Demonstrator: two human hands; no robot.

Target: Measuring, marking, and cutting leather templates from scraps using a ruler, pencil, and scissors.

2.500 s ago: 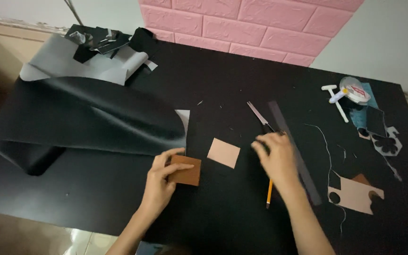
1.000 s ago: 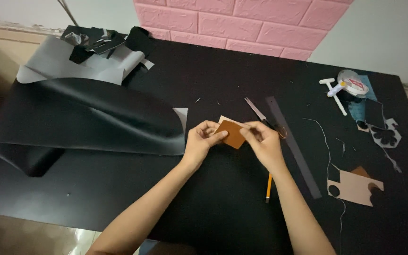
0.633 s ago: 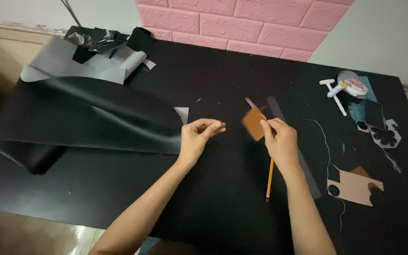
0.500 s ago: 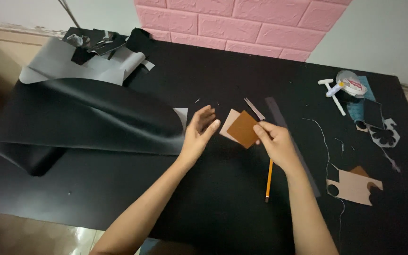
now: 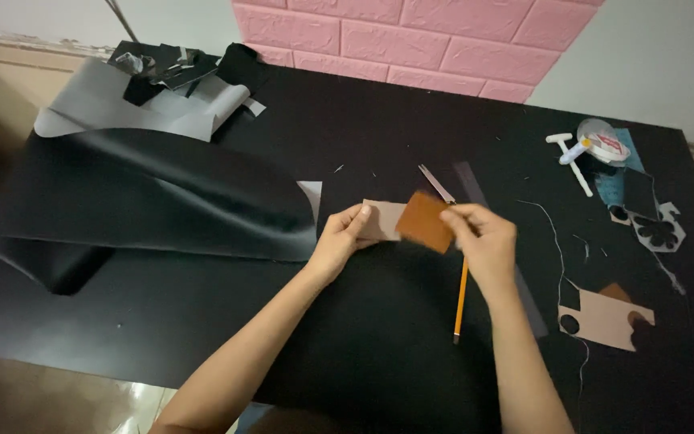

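Left hand (image 5: 339,245) pinched narrow: thumb on top, fingers (image 5: 361,215) curled under the left edge of a pale tan rectangular piece (image 5: 381,220), held just above the black table (image 5: 363,345). Right hand (image 5: 483,241) likewise closed in a narrow pinch, fingertips gripping the right edge of a brown leather rectangle (image 5: 423,221). The brown piece overlaps the tan one's right end and lies in front of it; whether the two surfaces press together cannot be told. Tan piece: long axis about 9 to 3 o'clock. Brown piece: tilted, long axis roughly 10 to 4 o'clock, lower corner pointing toward 4. Both pieces sit near the middle of the table, between the hands. Orange pencil (image 5: 460,299) lies on the table at 6 o'clock from the right hand, long axis nearly 12 to 6. A slim metal tool (image 5: 437,183) lies just at 12 o'clock from the brown piece, beside a dark strip (image 5: 471,178). Large folded black sheet (image 5: 146,201) at 9 o'clock from the left hand. Tan cut-out scrap (image 5: 604,320) at 4 o'clock from the right hand; white T-shaped tool (image 5: 573,165) at 1 o'clock, well apart.
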